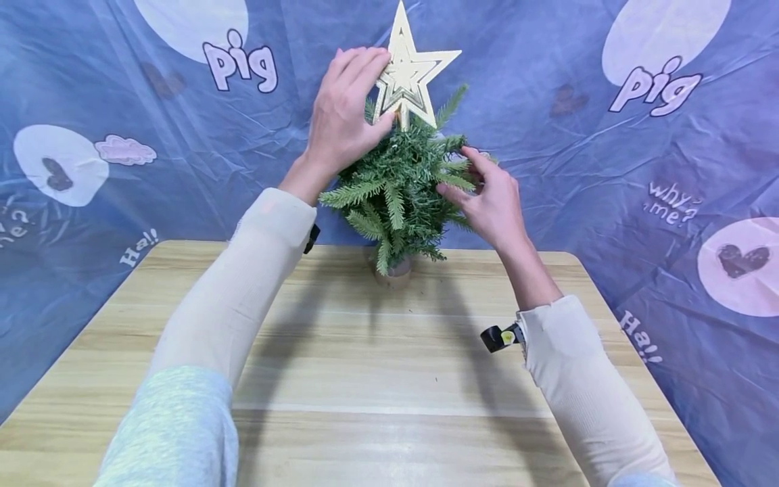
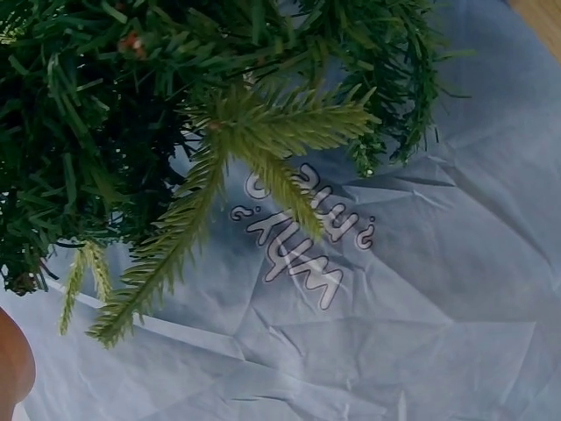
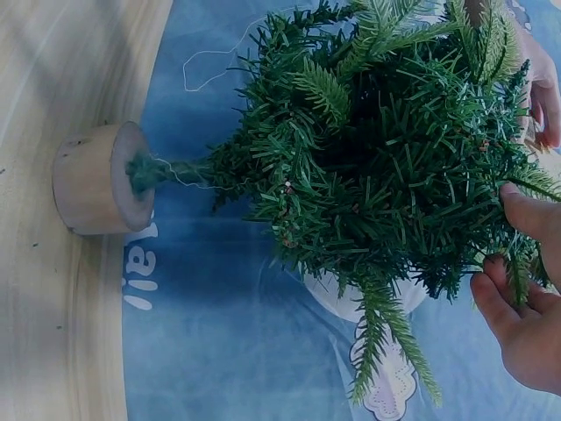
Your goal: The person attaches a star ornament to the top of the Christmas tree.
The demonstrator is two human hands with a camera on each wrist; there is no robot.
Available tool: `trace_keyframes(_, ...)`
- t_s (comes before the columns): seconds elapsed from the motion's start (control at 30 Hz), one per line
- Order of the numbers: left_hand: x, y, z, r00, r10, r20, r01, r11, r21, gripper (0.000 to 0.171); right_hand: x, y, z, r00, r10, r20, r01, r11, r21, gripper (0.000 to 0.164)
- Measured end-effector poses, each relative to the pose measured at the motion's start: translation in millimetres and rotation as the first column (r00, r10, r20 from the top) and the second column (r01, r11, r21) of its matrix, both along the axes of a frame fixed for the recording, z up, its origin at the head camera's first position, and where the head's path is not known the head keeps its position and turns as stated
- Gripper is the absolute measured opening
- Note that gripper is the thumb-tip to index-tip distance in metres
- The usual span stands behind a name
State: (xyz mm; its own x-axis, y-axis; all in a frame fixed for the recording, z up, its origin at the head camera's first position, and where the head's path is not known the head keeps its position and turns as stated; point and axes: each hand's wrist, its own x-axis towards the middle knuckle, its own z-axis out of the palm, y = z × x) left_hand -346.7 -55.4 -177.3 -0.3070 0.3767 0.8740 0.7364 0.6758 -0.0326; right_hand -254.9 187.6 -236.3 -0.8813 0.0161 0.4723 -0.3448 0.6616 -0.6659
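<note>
A small artificial Christmas tree [image 1: 414, 176] stands upright at the back of the table, its green trunk set in a round wooden base [image 3: 92, 180]. At its top sits a gold star topper [image 1: 404, 71] with nested outlines. My left hand [image 1: 347, 108] holds the star's left side, fingertips on the upper edge and thumb by the lower left point. On the tree's right side my right hand [image 1: 489, 199] has thumb and fingers curled round a light green branch [image 3: 519, 272]. In the left wrist view, branches [image 2: 289, 132] fill the upper part, and only a sliver of skin shows.
The pale wooden table [image 1: 365, 379] reaches toward me, with a few tiny dark bits on it. Behind hangs a blue printed cloth [image 1: 535, 40] with white lettering. A thin loose thread [image 3: 186, 74] trails beside the tree. A black wrist camera [image 1: 496, 338] juts from the right sleeve.
</note>
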Motion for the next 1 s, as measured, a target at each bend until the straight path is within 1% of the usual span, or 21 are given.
trace_keyframes(0.13,1.7,-1.1,1.8,1.0,0.008,0.008,-0.008,1.0,-0.015,0.062,0.1,-0.5,-0.9,1.0,0.013,0.0,-0.013,1.0,-0.017,0.08)
trace_keyframes(0.37,3.0,-4.5,1.0,0.999,0.018,0.05,-0.018,1.0,-0.004,0.063,-0.4,-1.7,-0.9,0.999,0.051,-0.015,-0.052,0.998,-0.046,0.084)
trace_keyframes(0.43,3.0,-5.1,0.5,0.999,0.017,0.047,-0.016,1.0,-0.002,0.063,-0.1,-1.4,-0.8,0.998,0.061,-0.025,-0.062,0.997,-0.056,0.085)
trace_keyframes(0.53,2.7,-5.7,0.0,1.0,0.013,0.026,-0.012,1.0,-0.002,0.062,0.7,0.0,-0.5,0.997,0.07,-0.04,-0.073,0.995,-0.073,0.086)
trace_keyframes(0.63,3.3,-6.6,0.1,1.0,0.008,0.023,-0.009,1.0,0.001,0.061,1.9,2.0,0.6,0.996,0.068,-0.052,-0.072,0.994,-0.079,0.084)
trace_keyframes(0.83,6.4,-10.3,0.8,0.999,0.0,0.041,-0.001,1.0,0.025,0.061,4.3,5.8,2.7,0.997,0.049,-0.066,-0.055,0.994,-0.095,0.08)
trace_keyframes(1.0,9.8,-15.2,-0.5,0.999,-0.001,0.039,0.0,0.999,0.037,0.061,6.5,6.3,3.5,0.995,0.03,-0.097,-0.039,0.994,-0.102,0.078)
